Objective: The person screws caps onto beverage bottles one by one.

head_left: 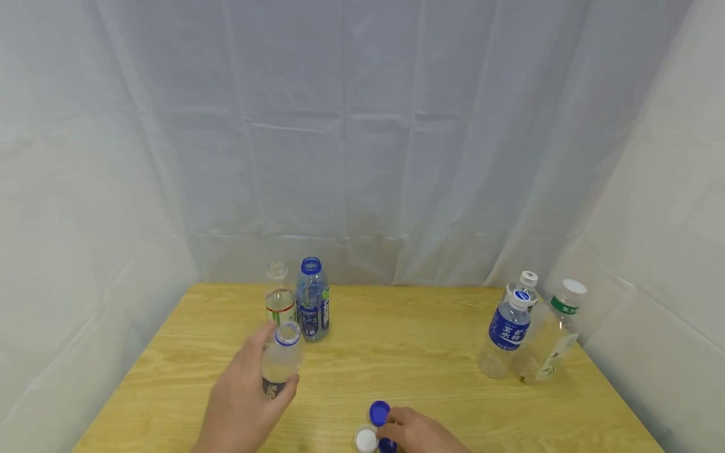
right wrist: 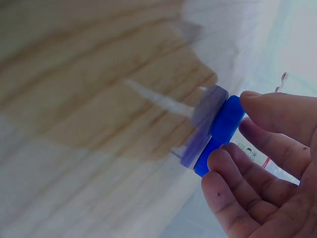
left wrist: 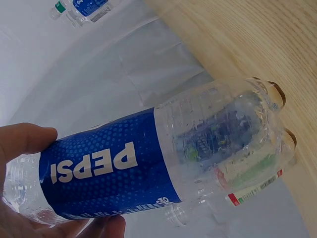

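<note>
My left hand (head_left: 245, 391) grips a clear Pepsi bottle (head_left: 281, 360) around its upper part. Its neck has a blue ring and no cap. In the left wrist view, thumb and fingers wrap the bottle beside the blue Pepsi label (left wrist: 106, 168). At the table's front, my right hand (head_left: 418, 431) is down at a small group of caps. Its thumb and fingertips pinch a blue bottle cap (right wrist: 229, 119) in the right wrist view. Another blue cap (right wrist: 208, 156) lies against it, near the lower fingers. A white cap (head_left: 366, 439) sits beside the right fingertips.
Behind the left hand stand an uncapped blue bottle (head_left: 311, 299) and a clear bottle with a red-edged label (head_left: 280, 297). On the right are a blue-labelled bottle (head_left: 508, 330), a large green-ringed bottle (head_left: 552, 333) and another bottle (head_left: 529, 280), all white-capped. Pale sheeting (head_left: 374, 157) surrounds the wooden table (head_left: 408, 340).
</note>
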Available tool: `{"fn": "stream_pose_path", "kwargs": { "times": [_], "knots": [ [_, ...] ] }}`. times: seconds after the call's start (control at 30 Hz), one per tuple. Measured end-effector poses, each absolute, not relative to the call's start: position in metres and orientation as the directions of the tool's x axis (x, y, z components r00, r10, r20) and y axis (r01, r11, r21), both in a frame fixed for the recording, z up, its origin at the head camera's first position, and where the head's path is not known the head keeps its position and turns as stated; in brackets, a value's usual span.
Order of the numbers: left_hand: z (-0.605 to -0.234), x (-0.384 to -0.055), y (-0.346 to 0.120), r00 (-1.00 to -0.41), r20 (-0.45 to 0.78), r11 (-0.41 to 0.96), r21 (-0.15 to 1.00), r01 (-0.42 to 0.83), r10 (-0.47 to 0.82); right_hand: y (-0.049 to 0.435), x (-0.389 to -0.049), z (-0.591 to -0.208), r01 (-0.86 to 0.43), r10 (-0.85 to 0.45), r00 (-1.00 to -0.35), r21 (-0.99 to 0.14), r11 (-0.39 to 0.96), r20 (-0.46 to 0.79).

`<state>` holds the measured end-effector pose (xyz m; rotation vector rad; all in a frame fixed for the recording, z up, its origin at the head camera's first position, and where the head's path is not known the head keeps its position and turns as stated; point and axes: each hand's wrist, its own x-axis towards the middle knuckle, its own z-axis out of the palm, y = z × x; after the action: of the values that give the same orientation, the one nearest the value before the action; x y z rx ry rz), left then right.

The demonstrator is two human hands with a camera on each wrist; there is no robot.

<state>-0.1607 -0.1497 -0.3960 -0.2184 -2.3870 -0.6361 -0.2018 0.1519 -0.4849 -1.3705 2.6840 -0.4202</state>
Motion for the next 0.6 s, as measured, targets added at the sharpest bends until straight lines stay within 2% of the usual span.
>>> {"fn": "stream_pose_path", "kwargs": {
  "times": [0.43,0.6],
  "knots": [
    [-0.404,-0.149,-0.138,-0.756,0.653,0.89,0.319,0.325,0.042,0.15,-0.198,-0.484,-0.72,-0.773,-0.632,-0.33,0.61,-0.051],
    [-0.404,-0.146,-0.137,-0.754,0.655,0.889,0.316,0.33,0.047,0.149,-0.198,-0.481,-0.72,-0.765,-0.642,-0.298,0.626,-0.055]
  ]
}}
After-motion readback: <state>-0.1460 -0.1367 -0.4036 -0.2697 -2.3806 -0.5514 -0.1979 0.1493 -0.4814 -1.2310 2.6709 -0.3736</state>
